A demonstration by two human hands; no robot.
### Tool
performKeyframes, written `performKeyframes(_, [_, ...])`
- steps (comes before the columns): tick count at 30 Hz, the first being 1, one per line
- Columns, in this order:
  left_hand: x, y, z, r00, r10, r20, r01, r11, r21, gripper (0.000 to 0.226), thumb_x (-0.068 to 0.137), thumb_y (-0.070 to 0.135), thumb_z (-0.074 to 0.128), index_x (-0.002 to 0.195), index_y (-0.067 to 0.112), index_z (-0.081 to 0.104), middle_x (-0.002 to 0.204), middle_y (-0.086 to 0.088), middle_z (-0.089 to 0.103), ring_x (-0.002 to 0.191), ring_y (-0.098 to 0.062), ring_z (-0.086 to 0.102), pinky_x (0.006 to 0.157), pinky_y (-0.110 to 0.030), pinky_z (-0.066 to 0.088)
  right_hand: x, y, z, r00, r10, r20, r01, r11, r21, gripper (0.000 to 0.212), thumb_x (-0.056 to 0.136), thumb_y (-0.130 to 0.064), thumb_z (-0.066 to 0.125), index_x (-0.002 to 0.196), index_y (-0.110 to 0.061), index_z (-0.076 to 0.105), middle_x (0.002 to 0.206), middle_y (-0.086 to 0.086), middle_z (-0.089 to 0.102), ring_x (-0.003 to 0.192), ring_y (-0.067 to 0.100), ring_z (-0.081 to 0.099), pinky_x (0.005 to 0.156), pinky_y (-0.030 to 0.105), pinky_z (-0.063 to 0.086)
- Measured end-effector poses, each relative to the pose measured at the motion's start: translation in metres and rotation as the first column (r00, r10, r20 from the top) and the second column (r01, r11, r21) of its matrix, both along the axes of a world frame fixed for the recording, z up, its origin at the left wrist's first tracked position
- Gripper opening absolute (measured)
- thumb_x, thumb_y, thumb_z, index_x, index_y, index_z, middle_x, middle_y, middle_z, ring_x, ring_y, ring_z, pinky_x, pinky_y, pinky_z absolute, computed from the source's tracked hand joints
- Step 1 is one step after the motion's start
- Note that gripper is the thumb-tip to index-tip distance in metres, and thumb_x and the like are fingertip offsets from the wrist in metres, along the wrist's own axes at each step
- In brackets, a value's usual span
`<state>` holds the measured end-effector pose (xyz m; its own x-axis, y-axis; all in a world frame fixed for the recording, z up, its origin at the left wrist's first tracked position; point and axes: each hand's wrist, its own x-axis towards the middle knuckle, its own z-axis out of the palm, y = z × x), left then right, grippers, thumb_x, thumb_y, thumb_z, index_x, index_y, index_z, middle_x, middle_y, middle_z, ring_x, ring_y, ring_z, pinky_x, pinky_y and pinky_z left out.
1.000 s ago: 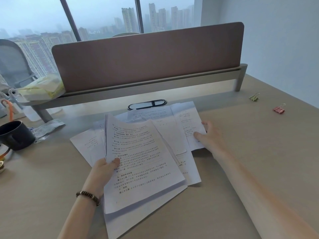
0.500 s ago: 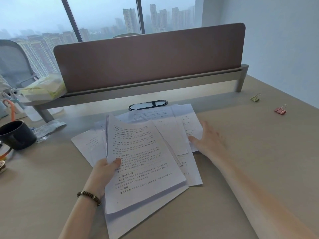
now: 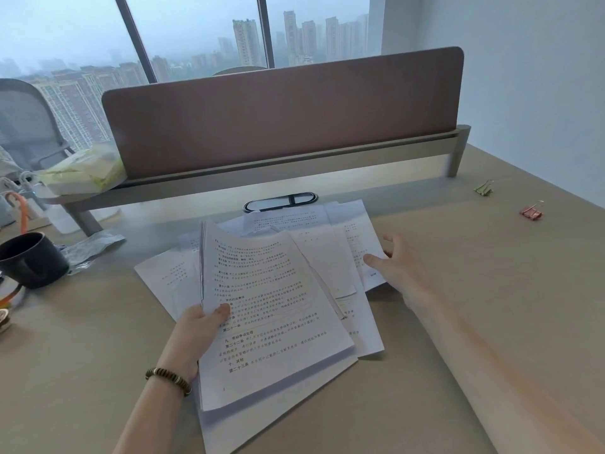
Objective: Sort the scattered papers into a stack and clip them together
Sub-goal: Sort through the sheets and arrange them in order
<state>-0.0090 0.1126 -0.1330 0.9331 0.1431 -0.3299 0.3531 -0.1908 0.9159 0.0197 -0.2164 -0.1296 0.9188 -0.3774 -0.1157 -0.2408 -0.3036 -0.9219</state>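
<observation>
Here gathering is mid-way: the left hand (image 3: 196, 332) pinches a thin sheaf of printed white sheets (image 3: 268, 309), while the right hand (image 3: 397, 267), fingers spread, presses the rightmost loose white page (image 3: 352, 231), which likely needs sliding in next.

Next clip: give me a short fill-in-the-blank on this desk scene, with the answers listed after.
1. The left hand holds a bundle of printed papers by its ____ edge.
2. The right hand touches the loose sheet with ____ fingers.
3. The pink binder clip and the green binder clip lie on the desk to the ____ of the papers.
4. The wrist with the beaded bracelet is the ____ one.

Answers: left; straight; right; left
</observation>
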Motion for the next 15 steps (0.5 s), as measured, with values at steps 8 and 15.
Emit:
performKeyframes(8, [0.0007,-0.0007,-0.0008,1.000,0.015,0.006,-0.015,1.000,-0.009,0.017,0.099,0.014,0.058,0.103,0.002,0.069,0.095,-0.017,0.076,0.086,-0.035,0.073,0.079,-0.047,0.059,-0.0006,-0.0042,-0.0018,0.995,0.084,-0.057,-0.082,0.996,0.044,0.054,0.086,-0.013,0.079,0.133,-0.013,0.053,0.123,0.004,0.066,0.102,0.023,0.065,0.083,0.035,0.053])
performKeyframes(15, [0.0005,-0.0015,0.0009,1.000,0.020,0.000,-0.020,1.000,-0.014,0.015,0.099,0.014,0.058,0.099,0.003,0.069,0.093,-0.016,0.076,0.086,-0.036,0.073,0.077,-0.046,0.059,-0.0078,-0.0065,-0.0018,0.987,0.150,-0.059,-0.152,0.988,-0.021,0.024,0.087,-0.028,0.079,0.104,-0.013,0.071,0.096,-0.001,0.076,0.082,0.015,0.071,0.065,0.029,0.058])
